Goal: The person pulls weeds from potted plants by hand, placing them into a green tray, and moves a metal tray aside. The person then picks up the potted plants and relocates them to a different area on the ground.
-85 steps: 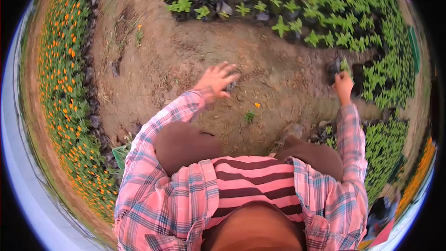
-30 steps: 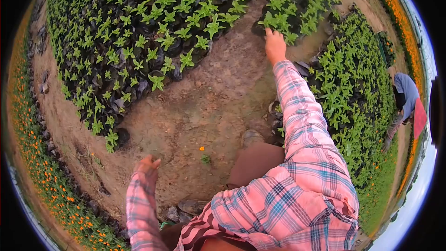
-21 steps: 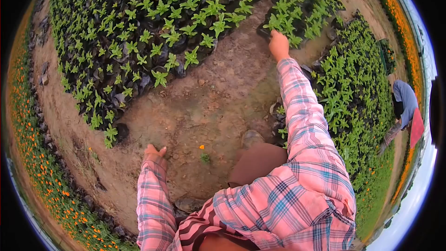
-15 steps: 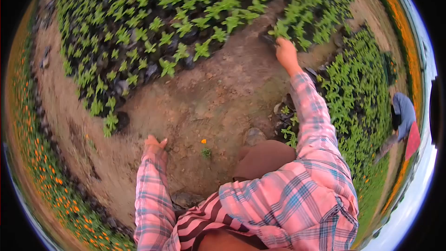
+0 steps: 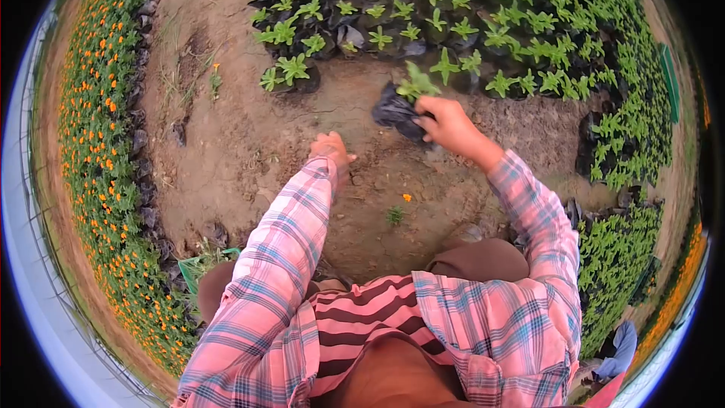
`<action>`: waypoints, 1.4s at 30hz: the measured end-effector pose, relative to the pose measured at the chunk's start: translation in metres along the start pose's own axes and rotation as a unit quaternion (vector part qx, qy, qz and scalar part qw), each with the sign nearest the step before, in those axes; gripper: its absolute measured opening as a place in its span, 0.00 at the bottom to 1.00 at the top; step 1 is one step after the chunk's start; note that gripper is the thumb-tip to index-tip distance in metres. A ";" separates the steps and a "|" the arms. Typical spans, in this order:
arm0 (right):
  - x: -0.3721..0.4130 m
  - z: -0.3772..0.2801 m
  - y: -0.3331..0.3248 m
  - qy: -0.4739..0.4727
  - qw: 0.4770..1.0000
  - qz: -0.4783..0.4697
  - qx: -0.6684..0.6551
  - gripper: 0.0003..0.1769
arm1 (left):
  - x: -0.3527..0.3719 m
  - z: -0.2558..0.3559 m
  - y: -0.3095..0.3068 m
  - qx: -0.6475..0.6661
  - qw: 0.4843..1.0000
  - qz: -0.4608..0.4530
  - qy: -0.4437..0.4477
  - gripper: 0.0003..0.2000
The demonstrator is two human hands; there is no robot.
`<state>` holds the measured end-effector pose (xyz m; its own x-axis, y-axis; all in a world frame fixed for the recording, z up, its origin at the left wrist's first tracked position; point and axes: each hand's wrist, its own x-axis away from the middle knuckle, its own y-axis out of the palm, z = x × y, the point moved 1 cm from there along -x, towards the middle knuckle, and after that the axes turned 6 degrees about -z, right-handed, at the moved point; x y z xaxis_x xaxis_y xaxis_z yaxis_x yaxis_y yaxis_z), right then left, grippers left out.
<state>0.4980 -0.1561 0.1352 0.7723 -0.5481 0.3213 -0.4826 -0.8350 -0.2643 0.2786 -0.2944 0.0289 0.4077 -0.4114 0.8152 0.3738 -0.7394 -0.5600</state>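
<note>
Gripping the crumpled top of a seedling bag (image 5: 396,112), the fingers (image 5: 432,115) of the right hand (image 5: 449,125) are closed on the black film. The bag hangs or rests low over the ground, just in front of the near edge of the far block of bagged seedlings (image 5: 423,15). Whether its base touches the soil cannot be told.

The left hand (image 5: 332,149) is down on the bare soil (image 5: 249,143), to the left of the bag and apart from it. Its fingers are bunched with the tips hidden, so whether they hold anything cannot be told.

Progress, as judged: the far block stands largely filled, in fairly tidy rows. The held bag sits at the block's near edge, not yet settled into a row. A second dense block (image 5: 619,257) remains at the right, so much stock appears unhandled.

Materials and shapes:
- Bag: thin black plastic, glossy, creased and slack, roughly cylindrical.
- Seedling (image 5: 415,83): short green stem with pointed leaves in a star-like whorl.
- Soil: brown, dry-looking, lumpy and cracked, with a small weed (image 5: 394,215) and a fallen orange flower (image 5: 406,198).
- Sleeves (image 5: 287,242): pink plaid woven cloth, soft and loose.
- Left border: a curving band of orange-flowered plants (image 5: 98,143) in dark bags.
</note>
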 end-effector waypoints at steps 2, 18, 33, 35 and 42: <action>-0.034 -0.015 0.009 -0.215 0.946 0.050 0.238 0.07 | -0.001 0.001 -0.001 -0.021 1.000 -0.006 0.002 0.39; 0.038 0.054 0.026 -0.134 0.909 0.213 0.333 0.17 | -0.027 -0.017 0.010 0.025 0.996 -0.026 0.085 0.37; 0.257 0.248 -0.208 0.351 0.683 0.524 0.368 0.24 | 0.030 0.005 -0.012 -0.061 0.990 0.014 0.124 0.19; 0.251 0.290 -0.214 0.264 0.673 0.538 0.434 0.12 | -0.049 -0.060 0.051 -0.262 0.895 0.160 0.323 0.13; 0.252 0.259 -0.197 0.248 0.721 0.577 0.292 0.10 | 0.013 0.072 -0.024 0.680 0.705 -0.178 0.099 0.19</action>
<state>0.8945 -0.1167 0.0326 -0.3178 -0.9325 -0.1717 -0.3170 0.2751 -0.9076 0.3345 -0.2432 0.0422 0.0130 -0.4955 0.8685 0.9308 0.3233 0.1705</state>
